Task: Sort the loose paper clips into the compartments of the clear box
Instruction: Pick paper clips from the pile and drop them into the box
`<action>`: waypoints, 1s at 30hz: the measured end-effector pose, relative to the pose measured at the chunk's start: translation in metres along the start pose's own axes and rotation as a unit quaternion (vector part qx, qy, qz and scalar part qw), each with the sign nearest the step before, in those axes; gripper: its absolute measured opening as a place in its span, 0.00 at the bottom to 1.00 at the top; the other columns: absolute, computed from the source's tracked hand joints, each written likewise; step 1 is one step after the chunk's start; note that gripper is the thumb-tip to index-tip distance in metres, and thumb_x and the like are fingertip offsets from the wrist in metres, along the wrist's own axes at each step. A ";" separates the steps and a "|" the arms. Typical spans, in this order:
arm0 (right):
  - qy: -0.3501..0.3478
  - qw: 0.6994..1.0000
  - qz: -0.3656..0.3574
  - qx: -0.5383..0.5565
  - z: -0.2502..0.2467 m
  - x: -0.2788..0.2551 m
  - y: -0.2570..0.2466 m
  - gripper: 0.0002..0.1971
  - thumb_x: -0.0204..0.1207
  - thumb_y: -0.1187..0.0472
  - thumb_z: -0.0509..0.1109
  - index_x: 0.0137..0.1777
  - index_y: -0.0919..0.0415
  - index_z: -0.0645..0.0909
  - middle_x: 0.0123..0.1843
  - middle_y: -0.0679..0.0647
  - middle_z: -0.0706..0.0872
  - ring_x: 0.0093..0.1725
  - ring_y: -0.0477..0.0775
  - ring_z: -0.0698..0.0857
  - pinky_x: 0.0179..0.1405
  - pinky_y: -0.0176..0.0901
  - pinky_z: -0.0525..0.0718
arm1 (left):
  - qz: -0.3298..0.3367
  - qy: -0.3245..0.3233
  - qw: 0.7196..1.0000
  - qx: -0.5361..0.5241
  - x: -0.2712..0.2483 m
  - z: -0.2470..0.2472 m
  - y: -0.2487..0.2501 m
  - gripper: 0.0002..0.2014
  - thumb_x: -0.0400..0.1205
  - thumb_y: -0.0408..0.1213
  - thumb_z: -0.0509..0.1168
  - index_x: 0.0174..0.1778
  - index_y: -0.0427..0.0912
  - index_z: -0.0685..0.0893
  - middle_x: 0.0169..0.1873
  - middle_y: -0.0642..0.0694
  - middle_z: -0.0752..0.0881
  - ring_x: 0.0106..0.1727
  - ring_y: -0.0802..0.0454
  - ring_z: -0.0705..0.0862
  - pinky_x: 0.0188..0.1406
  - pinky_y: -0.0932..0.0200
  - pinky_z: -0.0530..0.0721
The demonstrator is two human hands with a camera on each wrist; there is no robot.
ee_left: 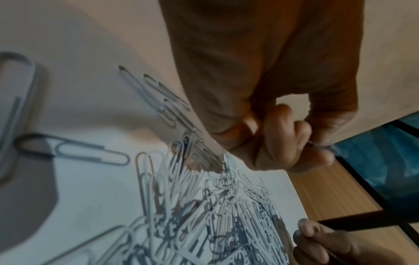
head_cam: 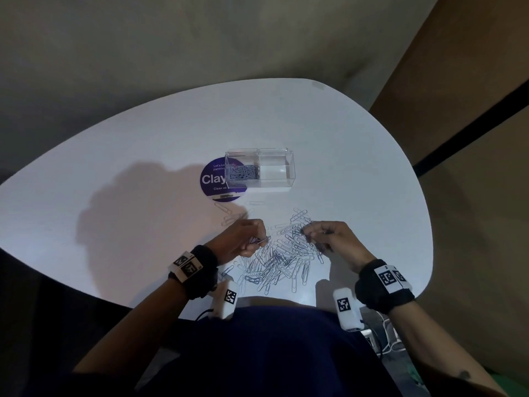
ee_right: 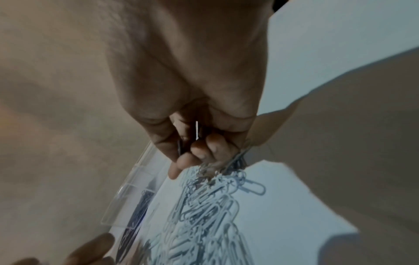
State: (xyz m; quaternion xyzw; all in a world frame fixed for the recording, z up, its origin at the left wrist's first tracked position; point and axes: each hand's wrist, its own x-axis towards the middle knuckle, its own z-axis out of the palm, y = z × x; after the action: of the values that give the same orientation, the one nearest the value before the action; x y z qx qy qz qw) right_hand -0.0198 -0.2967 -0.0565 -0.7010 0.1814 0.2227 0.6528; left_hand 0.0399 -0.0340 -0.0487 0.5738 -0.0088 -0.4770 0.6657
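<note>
A heap of silver paper clips (head_cam: 282, 257) (ee_left: 204, 215) (ee_right: 204, 215) lies on the white table (head_cam: 114, 196) near its front edge. My left hand (head_cam: 252, 237) (ee_left: 294, 143) is at the heap's left side, fingers curled, pinching a few clips (head_cam: 259, 240). My right hand (head_cam: 320, 234) (ee_right: 199, 154) hovers over the heap's right side, fingers curled round some clips (ee_right: 235, 157). The clear box (head_cam: 262, 171) (ee_right: 133, 182) stands behind the heap. Its left compartment holds clips (head_cam: 243, 171); its right compartment (head_cam: 276, 170) looks bare.
A round purple sticker (head_cam: 213, 181) lies partly under the box's left end. A few stray clips (head_cam: 232, 217) rest left of the heap. The table's front edge meets my dark shirt (head_cam: 257, 353). A brown wall (head_cam: 472, 138) rises on the right.
</note>
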 end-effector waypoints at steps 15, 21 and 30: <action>0.012 0.980 -0.063 -0.188 -0.015 -0.015 0.010 0.09 0.72 0.62 0.81 0.34 0.59 0.84 0.34 0.51 0.90 0.34 0.51 0.86 0.43 0.49 0.84 | 0.020 0.058 0.947 0.314 0.012 0.032 0.001 0.20 0.81 0.51 0.68 0.30 0.40 0.78 0.21 0.52 0.71 0.22 0.55 0.67 0.21 0.64 0.65; 0.073 0.920 -0.083 -0.375 -0.015 -0.022 0.025 0.17 0.62 0.54 0.84 0.31 0.50 0.75 0.27 0.41 0.81 0.32 0.45 0.78 0.42 0.50 0.81 | 0.137 0.081 0.764 0.625 0.022 0.050 -0.009 0.11 0.78 0.51 0.71 0.48 0.48 0.82 0.35 0.56 0.85 0.38 0.53 0.82 0.40 0.60 0.72; 0.056 0.909 -0.117 -0.395 -0.006 -0.020 0.021 0.11 0.67 0.66 0.77 0.31 0.53 0.78 0.29 0.40 0.81 0.31 0.39 0.77 0.41 0.49 0.83 | 0.164 0.148 0.756 0.617 0.024 0.030 -0.003 0.08 0.79 0.44 0.71 0.45 0.44 0.86 0.32 0.49 0.88 0.29 0.55 0.79 0.42 0.58 0.82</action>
State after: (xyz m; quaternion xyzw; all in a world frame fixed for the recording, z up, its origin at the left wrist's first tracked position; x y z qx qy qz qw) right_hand -0.0476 -0.3053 -0.0630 -0.9291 0.0311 0.1583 0.3327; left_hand 0.0341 -0.0718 -0.0540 0.9134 -0.2960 -0.1609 0.2285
